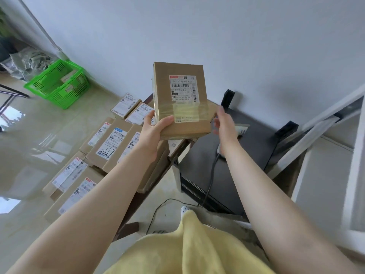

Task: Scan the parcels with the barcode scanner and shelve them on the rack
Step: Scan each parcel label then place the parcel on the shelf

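Left hand [152, 133] gripping taped parcel [180, 101] by its lower corner above floor boxes [110, 143]; right hand [225, 123] open beside it.

Green plastic basket [59, 84] sits on the glossy tiled floor [29, 139] to your far left, near the white wall [197, 32]. Behind it, a grey-green crumpled heap [32, 60], possibly sacks or cloth; too blurred to tell. Thin black cable [158, 209] loops over the floor near your feet. Yellow garment [187, 248] fills the bottom edge.
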`<state>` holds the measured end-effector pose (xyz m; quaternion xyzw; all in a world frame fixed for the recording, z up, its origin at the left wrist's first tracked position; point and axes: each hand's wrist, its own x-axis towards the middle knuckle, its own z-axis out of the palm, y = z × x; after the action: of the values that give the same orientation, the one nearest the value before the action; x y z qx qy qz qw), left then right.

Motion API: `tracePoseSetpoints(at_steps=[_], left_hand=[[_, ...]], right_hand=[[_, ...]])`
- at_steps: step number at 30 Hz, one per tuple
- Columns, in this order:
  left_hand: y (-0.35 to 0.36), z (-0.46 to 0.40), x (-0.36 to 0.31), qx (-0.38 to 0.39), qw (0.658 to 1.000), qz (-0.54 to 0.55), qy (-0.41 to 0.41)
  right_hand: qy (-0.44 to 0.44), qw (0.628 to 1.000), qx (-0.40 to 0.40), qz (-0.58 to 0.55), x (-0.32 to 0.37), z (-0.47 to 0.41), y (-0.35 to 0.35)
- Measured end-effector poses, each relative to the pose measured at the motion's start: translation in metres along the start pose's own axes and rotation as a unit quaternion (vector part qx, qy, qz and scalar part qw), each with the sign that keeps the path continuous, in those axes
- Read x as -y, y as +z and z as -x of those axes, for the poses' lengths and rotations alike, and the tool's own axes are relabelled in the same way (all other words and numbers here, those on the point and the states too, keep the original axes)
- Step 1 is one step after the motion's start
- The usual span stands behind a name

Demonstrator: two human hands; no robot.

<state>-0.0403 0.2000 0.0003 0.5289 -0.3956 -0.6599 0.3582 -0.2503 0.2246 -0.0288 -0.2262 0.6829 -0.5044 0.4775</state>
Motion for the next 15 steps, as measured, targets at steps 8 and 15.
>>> tracePoseSetpoints(at_steps=[8, 15], left_hand=[[-0.027, 0.096, 0.041, 0.063, 0.998, -0.005, 0.007], [-0.07, 0.22, 0.126, 0.113, 0.992, -0.016, -0.052]], right_hand=[[0.049, 0.977, 0.207, -0.024, -0.044, 0.119, -0.017], [0.108, 0.979, 0.174, 0.002, -0.134, 0.262, -0.04]])
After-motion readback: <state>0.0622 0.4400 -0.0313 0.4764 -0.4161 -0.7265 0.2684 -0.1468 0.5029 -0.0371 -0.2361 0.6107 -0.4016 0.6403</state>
